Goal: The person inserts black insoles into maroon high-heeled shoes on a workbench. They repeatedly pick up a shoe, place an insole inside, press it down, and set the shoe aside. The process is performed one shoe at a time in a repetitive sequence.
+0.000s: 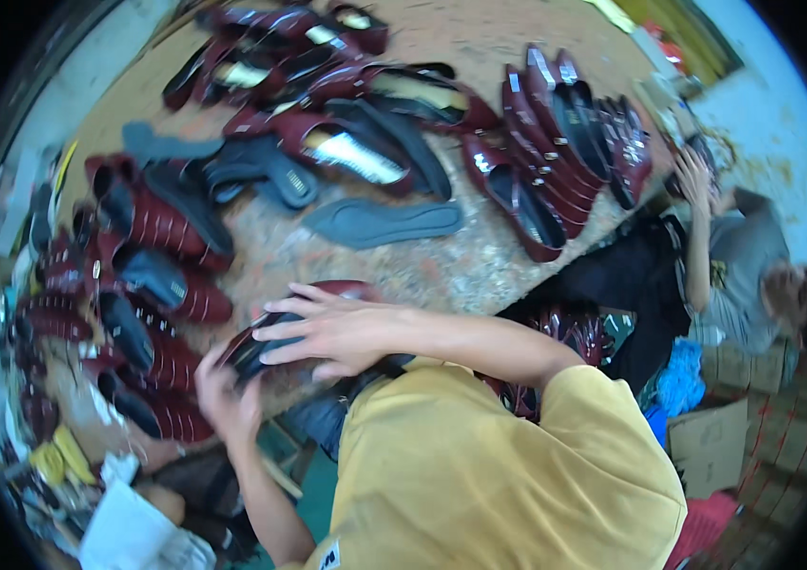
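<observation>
A dark red shoe lies at the table's near edge, its dark opening partly covered by my hands. Across its top rests my right hand, the fingers curved over the shoe's side and slightly apart. At the other end, my left hand grips the shoe and is smeared by motion. Just beyond the hands lies a loose dark grey insole. Close by on the left are several dark red shoes with grey linings, one of them a strapped shoe.
More dark red shoes are heaped at the back, and stacked shoes stand at the right on the worn table. A co-worker handles a shoe at the far right. A cardboard box sits on the floor.
</observation>
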